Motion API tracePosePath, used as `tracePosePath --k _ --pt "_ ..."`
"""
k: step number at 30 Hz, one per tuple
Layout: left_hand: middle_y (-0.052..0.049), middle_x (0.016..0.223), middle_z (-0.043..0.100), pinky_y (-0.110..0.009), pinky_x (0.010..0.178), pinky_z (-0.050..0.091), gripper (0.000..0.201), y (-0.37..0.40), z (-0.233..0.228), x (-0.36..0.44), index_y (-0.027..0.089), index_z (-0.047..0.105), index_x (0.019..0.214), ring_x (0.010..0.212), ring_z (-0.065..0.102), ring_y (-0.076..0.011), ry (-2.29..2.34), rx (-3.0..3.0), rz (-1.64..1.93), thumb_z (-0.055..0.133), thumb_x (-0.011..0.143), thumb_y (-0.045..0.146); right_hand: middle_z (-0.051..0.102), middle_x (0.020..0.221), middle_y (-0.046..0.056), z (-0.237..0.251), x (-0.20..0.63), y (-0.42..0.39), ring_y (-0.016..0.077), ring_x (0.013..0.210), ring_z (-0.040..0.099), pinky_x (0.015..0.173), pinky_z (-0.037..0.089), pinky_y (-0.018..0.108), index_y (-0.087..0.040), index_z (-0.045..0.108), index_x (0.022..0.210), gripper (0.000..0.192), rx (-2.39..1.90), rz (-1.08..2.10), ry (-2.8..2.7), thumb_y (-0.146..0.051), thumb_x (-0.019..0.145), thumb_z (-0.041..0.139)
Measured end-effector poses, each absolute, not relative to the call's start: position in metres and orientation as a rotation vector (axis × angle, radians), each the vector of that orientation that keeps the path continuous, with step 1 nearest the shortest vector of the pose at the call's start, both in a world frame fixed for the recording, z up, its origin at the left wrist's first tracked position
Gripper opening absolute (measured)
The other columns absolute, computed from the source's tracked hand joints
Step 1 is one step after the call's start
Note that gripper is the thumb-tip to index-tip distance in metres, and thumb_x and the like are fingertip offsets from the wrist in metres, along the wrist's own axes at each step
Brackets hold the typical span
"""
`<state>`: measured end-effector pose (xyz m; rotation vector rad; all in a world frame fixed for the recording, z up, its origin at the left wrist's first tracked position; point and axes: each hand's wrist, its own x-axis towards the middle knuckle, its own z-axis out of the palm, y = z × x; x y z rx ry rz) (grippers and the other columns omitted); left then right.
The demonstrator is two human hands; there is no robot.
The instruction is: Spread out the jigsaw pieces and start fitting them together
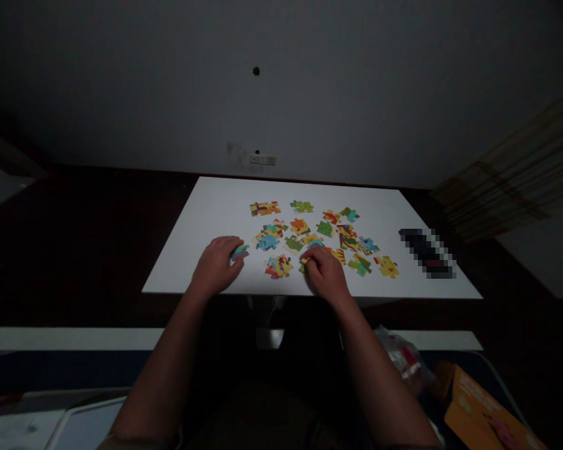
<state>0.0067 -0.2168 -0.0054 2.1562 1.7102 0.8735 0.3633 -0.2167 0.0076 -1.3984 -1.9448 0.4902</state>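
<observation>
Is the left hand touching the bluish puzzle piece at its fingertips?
Touching. The head view shows the left hand curled around the bluish puzzle piece on the white table, fingers closed over its near edge with no gap visible.

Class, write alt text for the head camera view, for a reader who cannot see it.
A person's left hand holds a bluish puzzle piece while the right hand rests on pieces near the front edge of a white table. Colourful jigsaw pieces lie scattered across it in a dim room, with an orange box at lower right.
</observation>
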Motion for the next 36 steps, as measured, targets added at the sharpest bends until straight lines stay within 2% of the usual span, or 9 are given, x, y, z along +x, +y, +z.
tracePosePath --k 6,11,21,28,31,36 --pt "-0.016 0.153 0.087 -0.072 0.134 0.06 0.04 -0.217 -0.004 0.007 0.031 0.088 0.141 0.15 0.077 -0.0442 1.712 2.158 0.868 0.073 0.104 0.037 0.087 0.105 0.012 0.011 0.365 -0.218 0.0357 0.105 0.085 0.096 0.065 0.047 -0.03 0.08 0.098 0.024 -1.41 0.47 -1.986 -0.018 0.104 0.06" --pt "-0.019 0.155 0.087 -0.074 0.133 0.06 0.041 -0.218 -0.004 0.008 0.028 0.088 0.142 0.15 0.077 -0.0451 1.718 2.193 0.847 0.07 0.106 0.037 0.087 0.097 0.008 0.013 0.367 -0.226 0.0316 0.093 0.083 0.089 0.062 0.042 -0.031 0.074 0.091 0.02 -1.397 0.574 -2.133 -0.018 0.101 0.063" --pt "-0.015 0.159 0.085 -0.066 0.138 0.059 0.04 -0.22 0.001 0.009 0.029 0.086 0.144 0.155 0.075 -0.0405 1.761 2.198 0.766 0.07 0.109 0.035 0.089 0.101 0.008 0.015 0.363 -0.228 0.0305 0.097 0.083 0.085 0.058 0.04 -0.029 0.076 0.093 0.021 -1.433 0.559 -2.256 -0.019 0.106 0.062" --pt "-0.013 0.152 0.087 -0.074 0.134 0.06 0.037 -0.218 -0.004 0.007 0.037 0.085 0.141 0.149 0.076 -0.0432 1.717 2.176 0.856 0.072 0.106 0.036 0.088 0.096 0.007 0.013 0.361 -0.23 0.0315 0.091 0.082 0.081 0.059 0.041 -0.031 0.076 0.089 0.021 -1.4 0.527 -2.198 -0.019 0.102 0.064" --pt "-0.013 0.156 0.085 -0.074 0.135 0.059 0.043 -0.218 -0.004 0.008 0.036 0.081 0.148 0.151 0.075 -0.0438 1.744 2.155 0.863 0.074 0.105 0.037 0.088 0.095 0.007 0.014 0.36 -0.23 0.0311 0.09 0.081 0.081 0.059 0.041 -0.032 0.075 0.088 0.021 -1.406 0.529 -2.18 -0.02 0.101 0.065" --pt "-0.016 0.169 0.078 -0.074 0.141 0.054 0.07 -0.219 -0.005 0.008 0.03 0.072 0.164 0.158 0.069 -0.0491 1.863 2.109 0.868 0.083 0.095 0.039 0.088 0.095 0.007 0.012 0.36 -0.23 0.0309 0.09 0.081 0.081 0.059 0.041 -0.032 0.076 0.088 0.021 -1.399 0.524 -2.161 -0.019 0.101 0.065"
